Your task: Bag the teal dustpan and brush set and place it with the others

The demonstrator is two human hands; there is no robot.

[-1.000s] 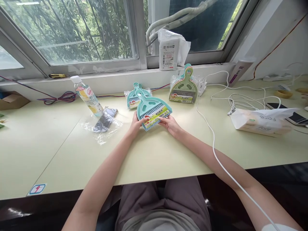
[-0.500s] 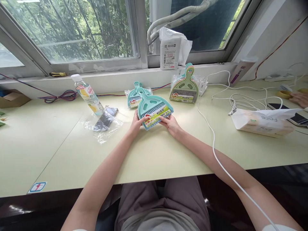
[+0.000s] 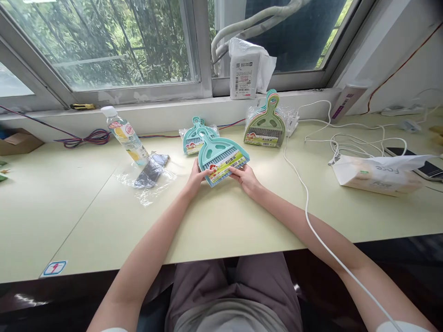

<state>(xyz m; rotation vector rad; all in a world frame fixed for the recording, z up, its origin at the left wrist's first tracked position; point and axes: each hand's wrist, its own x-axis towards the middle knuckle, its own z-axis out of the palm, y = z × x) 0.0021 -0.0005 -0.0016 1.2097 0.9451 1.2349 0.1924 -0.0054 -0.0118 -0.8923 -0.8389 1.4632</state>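
Between both hands is a teal mini dustpan and brush set (image 3: 224, 146) with a printed label across its bristles, its handle tilted away from me. My left hand (image 3: 196, 178) closes on its lower left edge, thumb on the label. My right hand (image 3: 246, 180) pinches the lower right edge. Just behind it stands another teal dustpan set (image 3: 191, 138) in clear wrap, partly hidden. To the right, a stack of dustpan sets (image 3: 266, 125) with a green one in front leans by the wall.
On the left are a drink bottle (image 3: 127, 137), clear plastic wrap (image 3: 145, 193) and a phone-like dark object (image 3: 151, 173). Rightward lie a tissue pack (image 3: 379, 177), white cables (image 3: 356, 143) and a phone (image 3: 420, 167). A white cable (image 3: 308, 216) crosses over my right arm.
My hands and the dustpan set stay in place. Another person's hand at the far right edge has pulled mostly out of view.
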